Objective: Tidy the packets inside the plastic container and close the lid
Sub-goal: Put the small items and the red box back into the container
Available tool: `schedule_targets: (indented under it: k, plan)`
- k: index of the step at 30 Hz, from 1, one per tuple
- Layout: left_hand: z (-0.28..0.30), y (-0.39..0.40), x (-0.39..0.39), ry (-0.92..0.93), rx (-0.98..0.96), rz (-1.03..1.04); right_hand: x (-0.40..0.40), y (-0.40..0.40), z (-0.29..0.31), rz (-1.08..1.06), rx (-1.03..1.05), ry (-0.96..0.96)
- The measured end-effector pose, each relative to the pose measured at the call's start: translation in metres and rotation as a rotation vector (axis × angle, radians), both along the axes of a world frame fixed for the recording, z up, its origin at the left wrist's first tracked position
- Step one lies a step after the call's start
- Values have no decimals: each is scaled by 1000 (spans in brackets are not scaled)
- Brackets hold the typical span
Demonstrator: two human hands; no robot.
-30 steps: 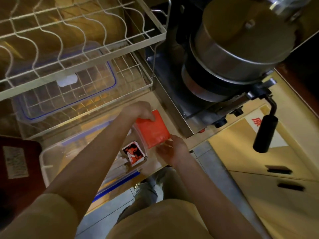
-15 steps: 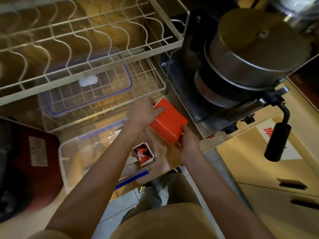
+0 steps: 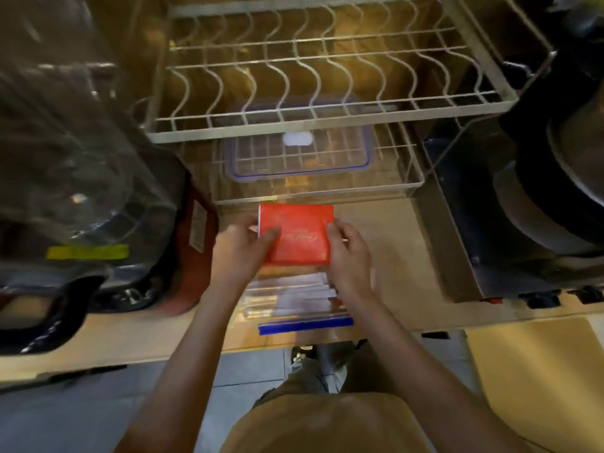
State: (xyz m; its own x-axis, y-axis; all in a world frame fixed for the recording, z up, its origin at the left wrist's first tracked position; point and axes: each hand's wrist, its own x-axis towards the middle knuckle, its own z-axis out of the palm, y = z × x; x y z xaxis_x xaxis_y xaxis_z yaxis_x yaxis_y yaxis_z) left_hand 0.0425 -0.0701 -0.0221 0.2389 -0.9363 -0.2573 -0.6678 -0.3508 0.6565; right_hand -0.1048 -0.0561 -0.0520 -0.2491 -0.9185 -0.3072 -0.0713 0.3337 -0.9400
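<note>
I hold a flat red packet [image 3: 299, 235] level with both hands, above the far end of the clear plastic container [image 3: 294, 308] on the counter. My left hand [image 3: 240, 253] grips its left edge, thumb on top. Its right edge sits in my right hand [image 3: 348, 256]. Inside the container lie several pale packets [image 3: 300, 289], and its blue-edged near rim [image 3: 305, 323] faces me. The clear lid with a blue seal [image 3: 299, 155] rests on the lower shelf of the wire rack, behind the packet.
A white wire dish rack [image 3: 327, 103] stands at the back of the counter. At right is a stove with a large dark pot [image 3: 555, 197]. On the left stand a red appliance [image 3: 192, 243] and clear plastic-wrapped items [image 3: 65, 142]. The counter edge [image 3: 327, 344] runs below the container.
The view has swung left, so the rack is now centred. The red packet has turned from tilted to level and square, with both hands still on its edges.
</note>
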Motion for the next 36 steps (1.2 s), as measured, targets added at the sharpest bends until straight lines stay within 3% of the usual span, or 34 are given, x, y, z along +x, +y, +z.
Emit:
schedule_targets:
  k: [8,12,22,36]
  plan:
    - [-51,25,13,-79,103,21,23,13,-42,248,-4,155]
    - [-60,31,8,-114,50,2,22,13,-45,291,-20,172]
    - [-67,52,7,0,-56,-33,23,10,-50,279,93,188]
    - [-80,44,9,-126,232,-231,27,11,-59,423,31,406]
